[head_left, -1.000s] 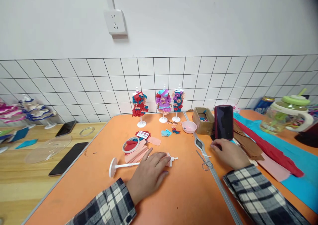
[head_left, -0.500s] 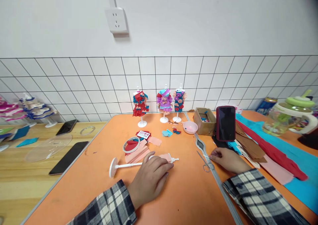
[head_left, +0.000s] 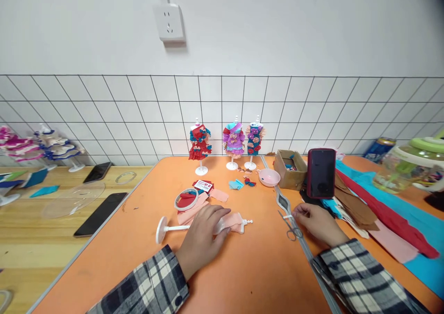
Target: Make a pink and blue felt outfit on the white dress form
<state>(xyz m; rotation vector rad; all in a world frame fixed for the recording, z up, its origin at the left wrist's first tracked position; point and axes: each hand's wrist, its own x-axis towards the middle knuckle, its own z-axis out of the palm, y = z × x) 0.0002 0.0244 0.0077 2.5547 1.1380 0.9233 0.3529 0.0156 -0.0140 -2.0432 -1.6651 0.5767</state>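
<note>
A small white doll mannequin point(head_left: 242, 230) on a round-based stand lies on its side on the orange table, a pale pink cloth piece point(head_left: 231, 221) around its upper body. My left hand point(head_left: 204, 237) is closed around its middle, thumb on the near side, hiding part of it. My right hand point(head_left: 317, 219) pinches a short white strip point(head_left: 287, 217), perhaps tape, above the grey table seam. Small scissors point(head_left: 292, 230) lie just left of these fingers. Beyond my left hand, a roll of tape point(head_left: 176, 202) rests over red and pink cloth scraps point(head_left: 190, 213).
Several dressed mannequins, one in a red dress point(head_left: 200, 143), stand along the wall. A pink bowl point(head_left: 269, 177), a cardboard box point(head_left: 292, 173) and an upright phone point(head_left: 321, 173) stand at right, near long fabric strips point(head_left: 391, 212) and a clear jug point(head_left: 395, 168).
My left hand has shifted slightly left along the mannequin, uncovering more of its pink-wrapped body. My right hand stays near the scissors, the white strip showing more plainly. The view has turned slightly left.
</note>
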